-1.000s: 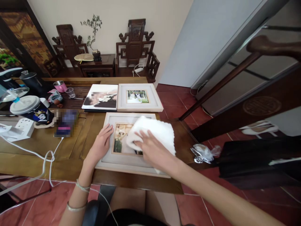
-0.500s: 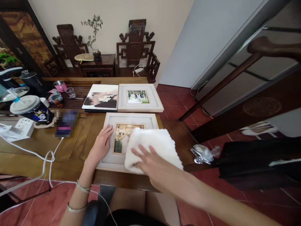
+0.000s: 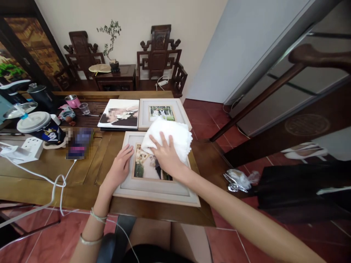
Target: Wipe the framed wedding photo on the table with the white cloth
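Note:
A white-framed photo (image 3: 153,190) lies flat at the near edge of the wooden table (image 3: 82,182). My left hand (image 3: 120,169) rests flat on the frame's left border, fingers spread. My right hand (image 3: 166,155) presses a folded white cloth (image 3: 170,137) onto the upper part of the glass, fingers splayed over the cloth. The cloth covers the frame's top right corner and overlaps the lower edge of a second white-framed photo (image 3: 161,113) farther back.
Beside the far frame lies a photo album (image 3: 120,115). At left are a phone (image 3: 79,142) on a white cable, a lidded cup (image 3: 41,128), a pink mug (image 3: 72,100) and a kettle. A crumpled wrapper (image 3: 238,179) sits at right. Carved chairs stand behind.
My right hand has slid the cloth from the frame's lower right up to its top edge. My left hand stays on the left border.

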Tool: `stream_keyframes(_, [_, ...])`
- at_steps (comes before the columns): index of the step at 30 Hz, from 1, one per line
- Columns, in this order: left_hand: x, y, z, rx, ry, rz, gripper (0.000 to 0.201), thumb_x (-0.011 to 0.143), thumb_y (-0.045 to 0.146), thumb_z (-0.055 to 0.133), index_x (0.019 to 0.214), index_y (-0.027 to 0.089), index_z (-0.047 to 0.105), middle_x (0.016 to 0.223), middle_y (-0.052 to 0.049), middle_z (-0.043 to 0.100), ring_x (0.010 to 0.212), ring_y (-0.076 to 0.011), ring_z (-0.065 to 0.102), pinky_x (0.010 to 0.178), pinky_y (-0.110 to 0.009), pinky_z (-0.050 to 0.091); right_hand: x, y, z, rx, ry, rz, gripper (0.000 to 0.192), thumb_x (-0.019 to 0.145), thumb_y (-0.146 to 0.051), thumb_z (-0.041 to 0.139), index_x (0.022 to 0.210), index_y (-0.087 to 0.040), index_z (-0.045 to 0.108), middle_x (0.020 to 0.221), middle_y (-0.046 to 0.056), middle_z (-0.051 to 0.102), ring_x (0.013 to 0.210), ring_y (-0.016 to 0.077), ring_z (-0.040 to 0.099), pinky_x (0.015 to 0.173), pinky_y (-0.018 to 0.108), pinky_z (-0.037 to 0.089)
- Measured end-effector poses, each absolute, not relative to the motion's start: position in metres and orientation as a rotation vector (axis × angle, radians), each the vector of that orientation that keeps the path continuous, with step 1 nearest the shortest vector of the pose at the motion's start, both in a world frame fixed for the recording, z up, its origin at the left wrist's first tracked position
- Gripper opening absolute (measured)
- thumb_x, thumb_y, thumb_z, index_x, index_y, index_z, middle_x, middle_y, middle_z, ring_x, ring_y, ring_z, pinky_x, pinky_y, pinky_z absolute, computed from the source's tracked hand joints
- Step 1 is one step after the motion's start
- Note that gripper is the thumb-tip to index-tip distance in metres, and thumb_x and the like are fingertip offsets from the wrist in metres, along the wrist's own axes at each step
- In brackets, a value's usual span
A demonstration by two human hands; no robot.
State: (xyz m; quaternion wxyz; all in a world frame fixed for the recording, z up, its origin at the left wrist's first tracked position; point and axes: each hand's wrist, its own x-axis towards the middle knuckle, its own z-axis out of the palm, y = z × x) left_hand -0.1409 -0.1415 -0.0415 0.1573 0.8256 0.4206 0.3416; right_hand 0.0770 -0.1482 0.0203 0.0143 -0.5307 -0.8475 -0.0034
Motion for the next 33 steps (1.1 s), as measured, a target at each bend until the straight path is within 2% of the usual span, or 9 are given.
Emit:
stream_keyframes(4, [-0.140, -0.142, -0.042, 2.366, 1.197, 1.002, 0.039, 0.096, 0.016, 0.037, 0.129, 0.016, 0.058, 0.136, -0.014, 0.058, 0.138, -0.0247, 0.042, 0.114, -0.053, 0.036, 0.071, -0.155, 0.029, -1.613, -2.761, 0.073, 0.042, 0.091, -0.004, 0.041, 0.122, -0.014, 0.066, 0.157, 0.009, 0.027, 0.142, 0.0467, 0.014, 0.111, 0.070, 0.015])
stream_keyframes(9, [-0.139, -0.144, -0.040, 2.361, 1.215, 0.990, 0.041, 0.096, 0.015, 0.036, 0.133, 0.015, 0.055, 0.137, -0.015, 0.057, 0.139, -0.0245, 0.040, 0.114, -0.053, 0.036, 0.080, -0.205, 0.061, -1.365, -3.044, 0.440, 0.052, 0.081, 0.004, 0.047, 0.126, -0.016, 0.064, 0.156, 0.012, 0.030, 0.141, 0.0469, 0.020, 0.108, 0.069, 0.025])
stream_keyframes(15, [-0.138, -0.146, -0.037, 2.347, 1.210, 0.978, 0.042, 0.096, 0.015, 0.036, 0.133, 0.016, 0.055, 0.138, -0.015, 0.056, 0.139, -0.0250, 0.040, 0.114, -0.052, 0.036, 0.091, -0.233, 0.078, -0.980, -3.069, 0.831, 0.061, 0.072, 0.007, 0.044, 0.124, -0.018, 0.064, 0.153, 0.009, 0.037, 0.141, 0.0381, 0.029, 0.107, 0.063, 0.035])
stream_keyframes(17, [-0.139, -0.145, -0.037, 2.337, 1.210, 0.966, 0.042, 0.096, 0.015, 0.035, 0.133, 0.016, 0.055, 0.138, -0.015, 0.056, 0.139, -0.0255, 0.040, 0.114, -0.053, 0.035, 0.087, -0.224, 0.067, -1.010, -3.006, 0.777, 0.064, 0.072, 0.007, 0.043, 0.127, -0.018, 0.061, 0.155, 0.008, 0.035, 0.143, 0.0376, 0.024, 0.108, 0.063, 0.033])
stream_keyframes(20, [-0.140, -0.145, -0.039, 2.324, 1.208, 0.964, 0.043, 0.096, 0.015, 0.036, 0.134, 0.017, 0.054, 0.138, -0.014, 0.056, 0.139, -0.0255, 0.039, 0.114, -0.054, 0.034, 0.076, -0.196, 0.040, -1.214, -2.889, 0.505, 0.064, 0.076, 0.007, 0.041, 0.131, -0.019, 0.058, 0.157, 0.009, 0.029, 0.144, 0.0395, 0.015, 0.110, 0.066, 0.025])
stream_keyframes(25, [-0.140, -0.145, -0.039, 2.313, 1.208, 0.989, 0.042, 0.095, 0.016, 0.036, 0.133, 0.019, 0.055, 0.138, -0.013, 0.056, 0.139, -0.0247, 0.041, 0.115, -0.052, 0.034, 0.058, -0.146, 0.016, -1.460, -2.725, 0.039, 0.048, 0.089, -0.002, 0.038, 0.129, -0.015, 0.060, 0.157, 0.010, 0.028, 0.144, 0.0431, 0.011, 0.112, 0.070, 0.014])
stream_keyframes(28, [-0.139, -0.146, -0.037, 2.296, 1.228, 1.012, 0.041, 0.096, 0.018, 0.036, 0.134, 0.017, 0.053, 0.139, -0.014, 0.055, 0.138, -0.0237, 0.042, 0.115, -0.050, 0.035, 0.053, -0.141, 0.020, -1.451, -2.797, 0.008, 0.043, 0.091, -0.004, 0.039, 0.125, -0.015, 0.063, 0.156, 0.011, 0.031, 0.143, 0.0441, 0.016, 0.111, 0.070, 0.017])
stream_keyframes(33, [-0.137, -0.147, -0.037, 2.269, 1.255, 1.007, 0.040, 0.098, 0.022, 0.036, 0.135, 0.019, 0.052, 0.141, -0.013, 0.054, 0.139, -0.0234, 0.041, 0.115, -0.050, 0.033, 0.065, -0.181, 0.040, -1.194, -3.003, 0.206, 0.043, 0.085, -0.001, 0.047, 0.120, -0.015, 0.066, 0.151, 0.015, 0.040, 0.140, 0.0436, 0.026, 0.107, 0.068, 0.026])
